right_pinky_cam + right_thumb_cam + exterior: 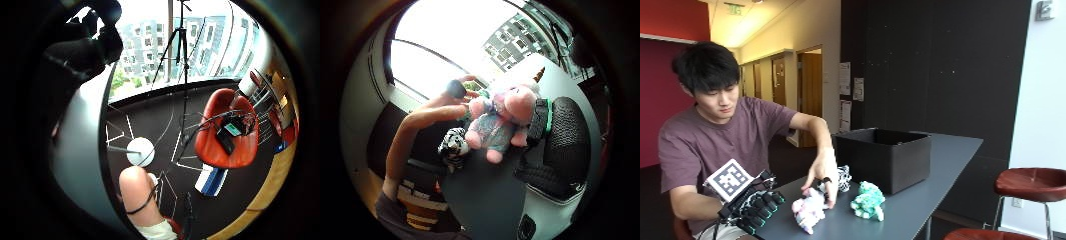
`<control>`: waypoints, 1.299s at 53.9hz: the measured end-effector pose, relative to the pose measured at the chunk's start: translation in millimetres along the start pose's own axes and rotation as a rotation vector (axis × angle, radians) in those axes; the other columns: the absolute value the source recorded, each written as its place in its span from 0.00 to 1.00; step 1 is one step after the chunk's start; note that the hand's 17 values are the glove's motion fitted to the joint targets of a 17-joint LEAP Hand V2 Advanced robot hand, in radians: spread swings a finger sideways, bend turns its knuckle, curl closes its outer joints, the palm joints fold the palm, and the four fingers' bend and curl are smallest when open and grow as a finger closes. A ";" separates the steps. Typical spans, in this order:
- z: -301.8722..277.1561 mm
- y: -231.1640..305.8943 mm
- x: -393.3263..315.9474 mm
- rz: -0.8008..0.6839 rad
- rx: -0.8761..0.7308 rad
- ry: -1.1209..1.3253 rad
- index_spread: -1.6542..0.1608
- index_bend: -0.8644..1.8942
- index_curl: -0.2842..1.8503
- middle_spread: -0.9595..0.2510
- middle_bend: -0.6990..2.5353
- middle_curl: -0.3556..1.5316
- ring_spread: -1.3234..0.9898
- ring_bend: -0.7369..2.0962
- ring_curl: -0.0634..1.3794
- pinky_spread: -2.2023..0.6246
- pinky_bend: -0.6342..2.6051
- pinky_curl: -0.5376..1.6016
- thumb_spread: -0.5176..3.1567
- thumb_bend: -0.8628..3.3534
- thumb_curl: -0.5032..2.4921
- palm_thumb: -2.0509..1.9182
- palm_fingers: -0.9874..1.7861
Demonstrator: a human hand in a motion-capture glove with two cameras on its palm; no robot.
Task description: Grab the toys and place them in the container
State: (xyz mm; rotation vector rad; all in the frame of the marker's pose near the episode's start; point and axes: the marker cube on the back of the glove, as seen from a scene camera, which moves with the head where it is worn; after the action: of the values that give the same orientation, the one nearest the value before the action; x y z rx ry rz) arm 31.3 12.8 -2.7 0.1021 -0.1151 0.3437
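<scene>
In the outside view three plush toys lie on the grey table [919, 195] in front of a black square container [883, 157]: a pink unicorn [808, 210], a black-and-white zebra [842, 179] and a green toy [867, 200]. My gloved right hand [756, 207] hovers at the table's near end, just short of the unicorn, with relaxed fingers that hold nothing. The bare left hand [821, 180] reaches down over the unicorn, fingertips at it. The thumb side palm view shows the unicorn [502, 120], the zebra [454, 145] and the bare hand [435, 112] close ahead.
A red stool [1029, 182] stands beyond the table's right side. The little finger side palm view looks past the table edge [80, 165] to the floor, a red chair [225, 130], a tripod [180, 45] and the person's knee [137, 192].
</scene>
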 end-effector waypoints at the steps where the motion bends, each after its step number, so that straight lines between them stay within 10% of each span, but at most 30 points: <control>1: -0.2 -0.2 0.3 0.003 -0.004 0.000 0.85 0.38 0.38 0.79 0.28 0.40 0.49 0.49 0.25 0.76 0.44 0.41 0.59 0.37 0.27 0.51 0.46; 14: -1.2 -6.5 4.6 -0.065 -0.001 -0.003 0.85 0.38 0.39 0.79 0.28 0.42 0.49 0.50 0.26 0.76 0.44 0.41 0.59 0.37 0.27 0.51 0.45; 20: -1.1 -1.8 -6.2 0.163 0.013 -0.007 0.84 0.38 0.40 0.79 0.28 0.43 0.49 0.50 0.26 0.76 0.44 0.41 0.59 0.37 0.27 0.51 0.45; 26: -2.4 0.2 2.5 -0.080 -0.030 -0.009 0.85 0.38 0.40 0.79 0.28 0.43 0.49 0.50 0.27 0.76 0.44 0.41 0.59 0.37 0.27 0.51 0.45; 43: -1.3 -2.9 0.5 -0.084 -0.045 0.004 0.84 0.38 0.41 0.79 0.28 0.45 0.49 0.50 0.28 0.76 0.44 0.41 0.59 0.38 0.27 0.50 0.45; 70: -5.0 -2.9 0.0 0.136 -0.003 -0.016 0.84 0.38 0.43 0.79 0.28 0.47 0.49 0.50 0.29 0.76 0.45 0.41 0.58 0.37 0.27 0.50 0.44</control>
State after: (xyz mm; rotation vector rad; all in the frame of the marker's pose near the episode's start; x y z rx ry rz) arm 32.7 10.7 -7.8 0.0944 -0.1388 0.4786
